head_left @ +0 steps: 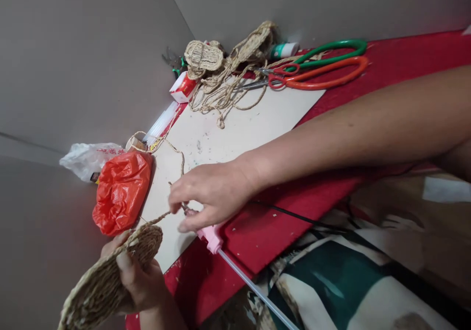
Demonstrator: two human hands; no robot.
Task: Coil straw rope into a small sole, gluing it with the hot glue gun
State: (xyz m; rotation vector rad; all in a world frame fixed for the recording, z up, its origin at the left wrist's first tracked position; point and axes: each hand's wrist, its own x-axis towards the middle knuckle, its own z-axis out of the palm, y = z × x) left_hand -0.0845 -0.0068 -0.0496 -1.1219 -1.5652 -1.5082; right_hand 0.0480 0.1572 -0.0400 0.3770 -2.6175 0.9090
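Observation:
My left hand (142,276) grips a coiled, braided straw sole (99,283) at the lower left, thumb pressed on its flat face. From the sole's upper end a straw cord (162,217) runs straight to my right hand (211,192). The right fingers curl around this cord, while the thumb stands apart from them. Just under the thumb lies a pink glue gun (211,237), its nozzle partly hidden by the hand. A clear glue stick (253,286) sticks out of the gun's rear. Beyond the right hand the cord trails across a white board (235,139).
A red plastic bag (123,192) and a white bag (86,158) stand at the left. Straw pieces (204,58) and loose cord lie at the back. Red-handled and large green-and-orange-handled scissors (331,75) rest beside them. A black cable (294,215) crosses the red tablecloth (415,58). Grey walls border the table.

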